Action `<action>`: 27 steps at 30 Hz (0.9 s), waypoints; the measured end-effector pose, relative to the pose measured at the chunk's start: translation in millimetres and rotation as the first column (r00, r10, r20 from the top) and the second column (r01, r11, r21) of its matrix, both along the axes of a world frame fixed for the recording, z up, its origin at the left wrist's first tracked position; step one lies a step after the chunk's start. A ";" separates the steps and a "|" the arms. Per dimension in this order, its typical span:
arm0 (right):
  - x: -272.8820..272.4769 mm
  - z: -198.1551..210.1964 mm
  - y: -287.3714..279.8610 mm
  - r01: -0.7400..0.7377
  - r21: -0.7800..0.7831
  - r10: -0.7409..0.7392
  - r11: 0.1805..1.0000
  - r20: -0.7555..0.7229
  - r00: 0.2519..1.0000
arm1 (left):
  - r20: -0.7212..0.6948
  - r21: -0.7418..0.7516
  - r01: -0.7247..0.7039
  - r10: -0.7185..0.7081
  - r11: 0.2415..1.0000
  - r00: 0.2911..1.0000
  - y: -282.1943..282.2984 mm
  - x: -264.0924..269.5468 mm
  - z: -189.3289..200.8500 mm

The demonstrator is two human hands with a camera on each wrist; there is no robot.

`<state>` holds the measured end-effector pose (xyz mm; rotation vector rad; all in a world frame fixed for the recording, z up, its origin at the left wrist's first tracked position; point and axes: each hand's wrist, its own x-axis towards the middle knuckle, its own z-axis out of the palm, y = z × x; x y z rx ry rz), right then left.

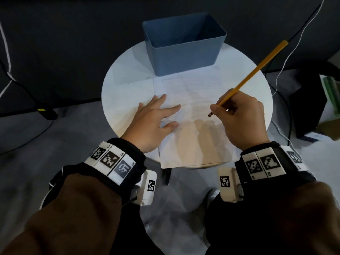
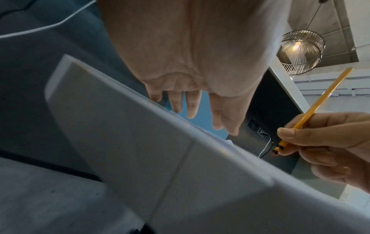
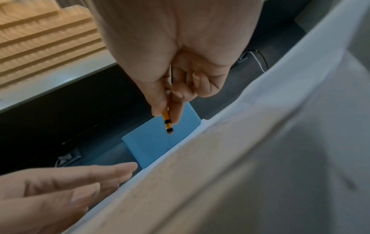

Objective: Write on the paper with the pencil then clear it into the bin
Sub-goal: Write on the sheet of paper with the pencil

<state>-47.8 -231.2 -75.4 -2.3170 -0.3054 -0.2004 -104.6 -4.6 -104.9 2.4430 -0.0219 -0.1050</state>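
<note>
One sheet of paper [image 1: 189,115] is seen from the head view lying on a round white table [image 1: 127,74], its near edge hanging over the rim at 6 o'clock. One blue bin [image 1: 184,50] stands at 12 o'clock on the table, just beyond the paper's far edge. The left hand [image 1: 154,120] is laid flat on the paper's 9 o'clock side, fingers straight and spread. One yellow pencil [image 1: 252,74] is pinched by the right hand [image 1: 239,116] between thumb and curled fingers, its long end slanting up toward 1 o'clock.

The pencil's lower end, banded in black, is shown only in the wrist views; in the right wrist view it is seen raised off the paper. Whether it is the eraser end cannot be told. A hanging wire lamp [image 2: 300,52] is shown only by the left wrist view, and wooden slats [image 3: 46,41] only by the right wrist view. Two wrist bands with black-and-white markers are counted in the head view.
</note>
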 end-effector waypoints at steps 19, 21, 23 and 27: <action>11.1 0.4 1.9 -0.061 -0.134 0.058 0.989 -0.028 0.998 | -0.146 0.128 0.083 -0.064 0.988 0.987 -1.5 -4.2 8.7; 8.9 1.1 3.6 -0.081 -0.103 0.080 0.991 -0.021 0.997 | -0.156 0.129 0.085 -0.064 0.988 0.986 -1.6 -3.5 9.0; 5.8 0.4 7.3 -0.124 -0.088 0.122 0.988 -0.025 0.992 | -0.165 0.132 0.086 -0.063 0.988 0.984 -1.3 -3.2 9.7; 8.5 -2.0 4.3 -0.094 -0.171 0.094 0.981 -0.009 0.996 | -0.168 0.134 0.095 -0.072 0.986 0.983 -1.0 -3.5 9.3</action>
